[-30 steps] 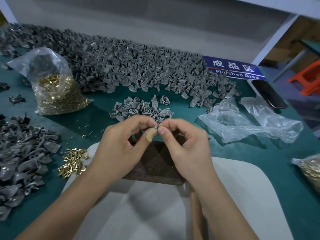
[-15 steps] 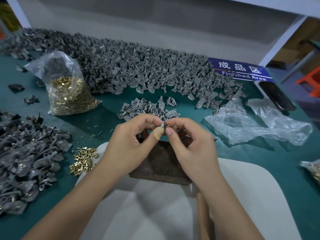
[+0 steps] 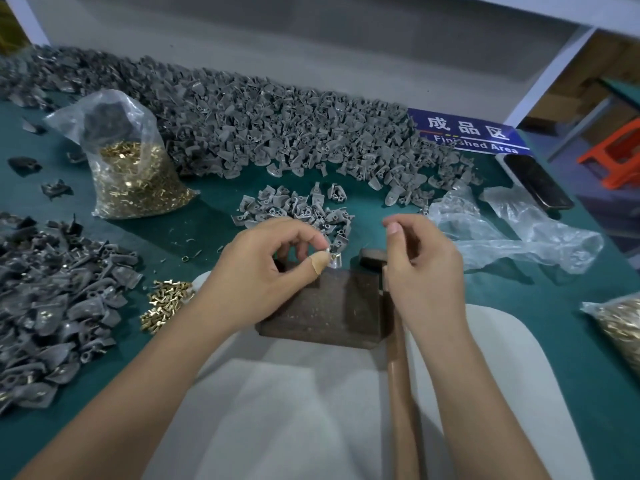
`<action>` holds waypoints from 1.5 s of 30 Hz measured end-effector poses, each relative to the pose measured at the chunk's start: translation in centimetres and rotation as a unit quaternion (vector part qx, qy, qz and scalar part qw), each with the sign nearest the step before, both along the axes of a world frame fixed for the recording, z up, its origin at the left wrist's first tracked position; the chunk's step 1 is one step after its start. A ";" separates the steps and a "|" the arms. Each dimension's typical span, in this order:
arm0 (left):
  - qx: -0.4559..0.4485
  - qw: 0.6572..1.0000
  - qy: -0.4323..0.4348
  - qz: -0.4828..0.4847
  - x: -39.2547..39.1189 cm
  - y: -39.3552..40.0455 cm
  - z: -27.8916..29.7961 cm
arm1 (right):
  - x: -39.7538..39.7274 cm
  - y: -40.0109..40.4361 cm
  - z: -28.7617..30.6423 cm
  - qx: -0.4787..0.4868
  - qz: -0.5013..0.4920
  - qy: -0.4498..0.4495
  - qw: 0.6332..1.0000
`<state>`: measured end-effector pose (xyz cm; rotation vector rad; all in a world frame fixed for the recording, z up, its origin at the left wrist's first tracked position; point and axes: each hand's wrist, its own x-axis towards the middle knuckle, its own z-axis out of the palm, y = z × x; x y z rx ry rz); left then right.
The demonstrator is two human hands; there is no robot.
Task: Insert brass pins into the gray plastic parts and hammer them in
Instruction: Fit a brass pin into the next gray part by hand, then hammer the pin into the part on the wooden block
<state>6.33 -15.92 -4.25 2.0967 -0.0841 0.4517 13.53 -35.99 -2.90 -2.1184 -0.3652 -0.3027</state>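
The left hand (image 3: 263,271) pinches a gray plastic part (image 3: 334,260) between thumb and forefinger, at the far edge of the dark block (image 3: 322,313) on the worktop (image 3: 207,230). The right hand (image 3: 422,268), fingers loosely curled and apparently empty, hovers just above the hammer (image 3: 398,341). Risk: a loose pinch may tilt the part, causing the brass pin to seat crookedly when struck.

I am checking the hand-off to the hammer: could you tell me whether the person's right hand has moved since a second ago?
Yes. The right hand has drawn rightward, off the small gray plastic part pinched by the left hand, and is now above the wooden hammer handle beside the dark metal block.
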 end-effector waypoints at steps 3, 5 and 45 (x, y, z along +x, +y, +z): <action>0.048 0.998 0.028 -0.015 0.0 0.3 -0.1 | -0.7 -1.8 -0.3 -0.216 -0.093 0.102 0.967; 0.058 0.998 0.034 -0.017 0.0 0.5 0.0 | -1.9 -2.2 -0.6 -0.331 -0.097 0.147 0.927; 0.181 0.982 0.039 -0.024 -0.6 1.4 1.7 | -9.3 -0.2 3.5 -0.293 -0.003 0.022 0.956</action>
